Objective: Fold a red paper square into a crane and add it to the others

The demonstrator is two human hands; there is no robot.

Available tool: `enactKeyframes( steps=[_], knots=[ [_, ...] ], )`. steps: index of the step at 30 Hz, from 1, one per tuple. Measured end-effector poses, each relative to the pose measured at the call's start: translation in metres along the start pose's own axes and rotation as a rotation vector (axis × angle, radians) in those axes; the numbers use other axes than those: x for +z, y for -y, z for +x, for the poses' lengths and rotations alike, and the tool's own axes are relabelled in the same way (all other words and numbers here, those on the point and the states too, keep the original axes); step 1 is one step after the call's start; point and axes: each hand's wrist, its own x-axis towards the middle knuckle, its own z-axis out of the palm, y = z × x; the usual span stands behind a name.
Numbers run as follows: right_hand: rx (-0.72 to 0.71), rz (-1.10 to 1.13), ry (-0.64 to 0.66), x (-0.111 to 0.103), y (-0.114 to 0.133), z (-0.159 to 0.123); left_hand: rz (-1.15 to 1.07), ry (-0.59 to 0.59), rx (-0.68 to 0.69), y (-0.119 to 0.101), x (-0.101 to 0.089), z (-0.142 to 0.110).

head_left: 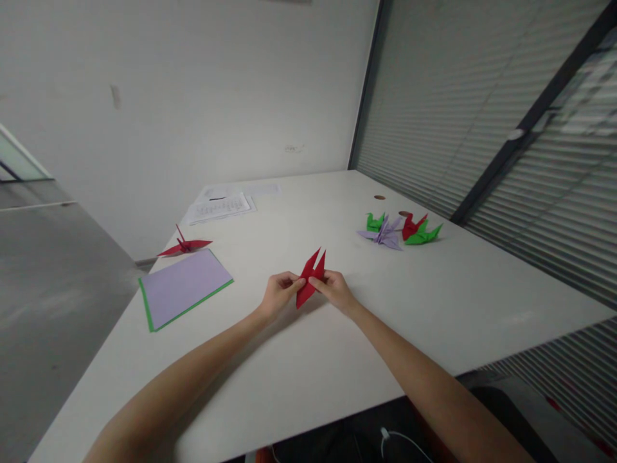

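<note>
A folded piece of red origami paper (305, 294) is held between both hands above the white table. Two narrow points stick up at its far end, and a single point faces down toward me. My left hand (280, 292) is closed on its left side, the thumb lying on top. From the right, my right hand (336, 290) pinches it, also thumb on top. The fingers beneath the paper are partly hidden.
On the left lie a finished red paper crane (186, 246) and a stack of purple and green sheets (187, 287). Printed papers (222, 207) rest farther back. Several folded cranes, including a purple one (384, 234), sit on the white table (299, 373) at right.
</note>
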Motion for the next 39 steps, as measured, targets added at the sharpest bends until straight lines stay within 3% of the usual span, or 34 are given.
enactKeyframes(
  steps=[11, 19, 26, 39],
  knots=[
    [-0.027, -0.084, 0.104, 0.000, 0.001, -0.003, -0.055, 0.007, -0.022, -0.001, 0.001, 0.000],
    [-0.041, -0.139, 0.089, 0.000, 0.003, -0.003, -0.010, -0.020, -0.007, -0.002, 0.000, 0.000],
    [-0.048, -0.101, 0.078, 0.000, 0.005, -0.002, -0.112, 0.072, -0.042, -0.001, 0.001, -0.001],
    [-0.074, -0.137, 0.042, -0.002, 0.011, -0.003, -0.137, 0.093, -0.117, 0.001, -0.002, 0.000]
  ],
)
